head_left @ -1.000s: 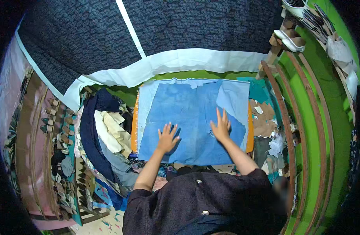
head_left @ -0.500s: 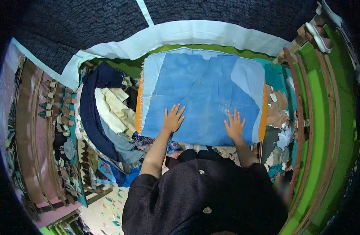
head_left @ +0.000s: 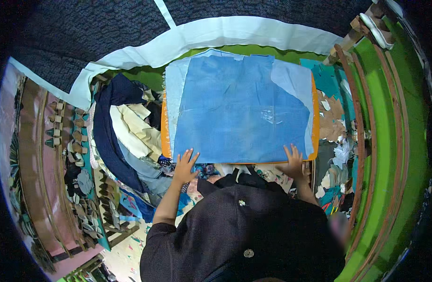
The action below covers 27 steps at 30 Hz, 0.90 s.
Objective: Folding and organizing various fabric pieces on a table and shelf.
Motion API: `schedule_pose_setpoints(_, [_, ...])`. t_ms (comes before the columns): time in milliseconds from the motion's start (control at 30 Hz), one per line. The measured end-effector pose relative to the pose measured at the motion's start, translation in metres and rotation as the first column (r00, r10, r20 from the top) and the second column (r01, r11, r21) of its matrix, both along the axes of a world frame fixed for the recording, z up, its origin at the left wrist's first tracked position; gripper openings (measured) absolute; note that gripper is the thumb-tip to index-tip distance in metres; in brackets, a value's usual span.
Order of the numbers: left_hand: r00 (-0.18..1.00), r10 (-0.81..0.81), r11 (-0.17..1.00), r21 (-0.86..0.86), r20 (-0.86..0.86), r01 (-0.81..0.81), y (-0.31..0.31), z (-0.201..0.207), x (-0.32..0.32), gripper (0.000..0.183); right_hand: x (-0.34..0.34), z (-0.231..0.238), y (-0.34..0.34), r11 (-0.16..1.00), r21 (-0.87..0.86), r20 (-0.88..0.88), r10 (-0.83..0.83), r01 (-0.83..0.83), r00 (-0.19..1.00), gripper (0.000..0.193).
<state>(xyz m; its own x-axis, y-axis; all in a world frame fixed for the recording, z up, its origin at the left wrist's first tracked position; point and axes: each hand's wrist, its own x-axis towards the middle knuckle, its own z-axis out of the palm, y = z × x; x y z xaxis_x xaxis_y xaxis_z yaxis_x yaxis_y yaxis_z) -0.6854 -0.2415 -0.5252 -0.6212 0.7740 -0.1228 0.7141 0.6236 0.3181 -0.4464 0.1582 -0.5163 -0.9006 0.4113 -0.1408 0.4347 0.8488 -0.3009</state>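
Observation:
A large blue sheet of cloth or thin material (head_left: 234, 108) lies over paler light-blue sheets (head_left: 291, 80), on an orange-edged board (head_left: 315, 122) in front of me. The blue sheet is mostly flat, with faint creases and a whitish scuffed patch at the right. My left hand (head_left: 185, 168) is at the near left edge of the stack, fingers spread and pointing away from me. Near the front right corner is my right hand (head_left: 293, 163), also with its fingers apart. Neither hand holds anything. Whether the fingertips press on the sheet, I cannot tell.
Left of the board is a heap of dark blue fabric (head_left: 105, 117) and cream pieces (head_left: 129, 134). Racks with shoe forms (head_left: 56, 120) stand farther left. Scraps (head_left: 333, 122) lie to the right, beside wooden rails (head_left: 359, 136). A dark curtain (head_left: 253, 11) with a white border hangs beyond.
Both hands have slid back toward me, from the middle of the blue sheet to its near edge. The left has also shifted left, and the right slightly right.

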Motion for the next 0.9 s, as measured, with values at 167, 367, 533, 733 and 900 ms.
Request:
schedule_pose_setpoints(167, [0.998,-0.016,0.999,-0.039,-0.064,0.013,-0.001,-0.014,-0.017,0.065,0.012,-0.013,-0.009,0.989,0.145,0.063,0.005,-0.014,0.998,0.072])
schedule_pose_setpoints(367, [0.998,0.03,0.97,0.238,0.06,-0.043,-0.008,-0.008,-0.026,0.044,0.025,-0.03,0.011,0.967,0.23,0.081,0.093,-0.11,0.992,0.051])
schedule_pose_setpoints(533, [0.996,0.088,0.931,0.356,-0.005,-0.081,0.012,0.04,-0.039,0.035,0.009,0.011,-0.002,0.998,0.067,-0.02,0.015,-0.014,1.0,0.049])
schedule_pose_setpoints(733, [0.976,0.062,0.915,0.402,-0.21,0.028,0.024,0.073,-0.053,0.035,0.023,-0.009,-0.005,0.988,0.087,-0.147,-0.111,0.125,0.983,0.039])
schedule_pose_setpoints(900, [0.953,0.129,0.917,0.399,-0.273,-0.009,0.03,0.092,-0.057,0.036,0.033,-0.027,0.025,0.95,0.079,-0.343,-0.259,0.303,0.903,0.017])
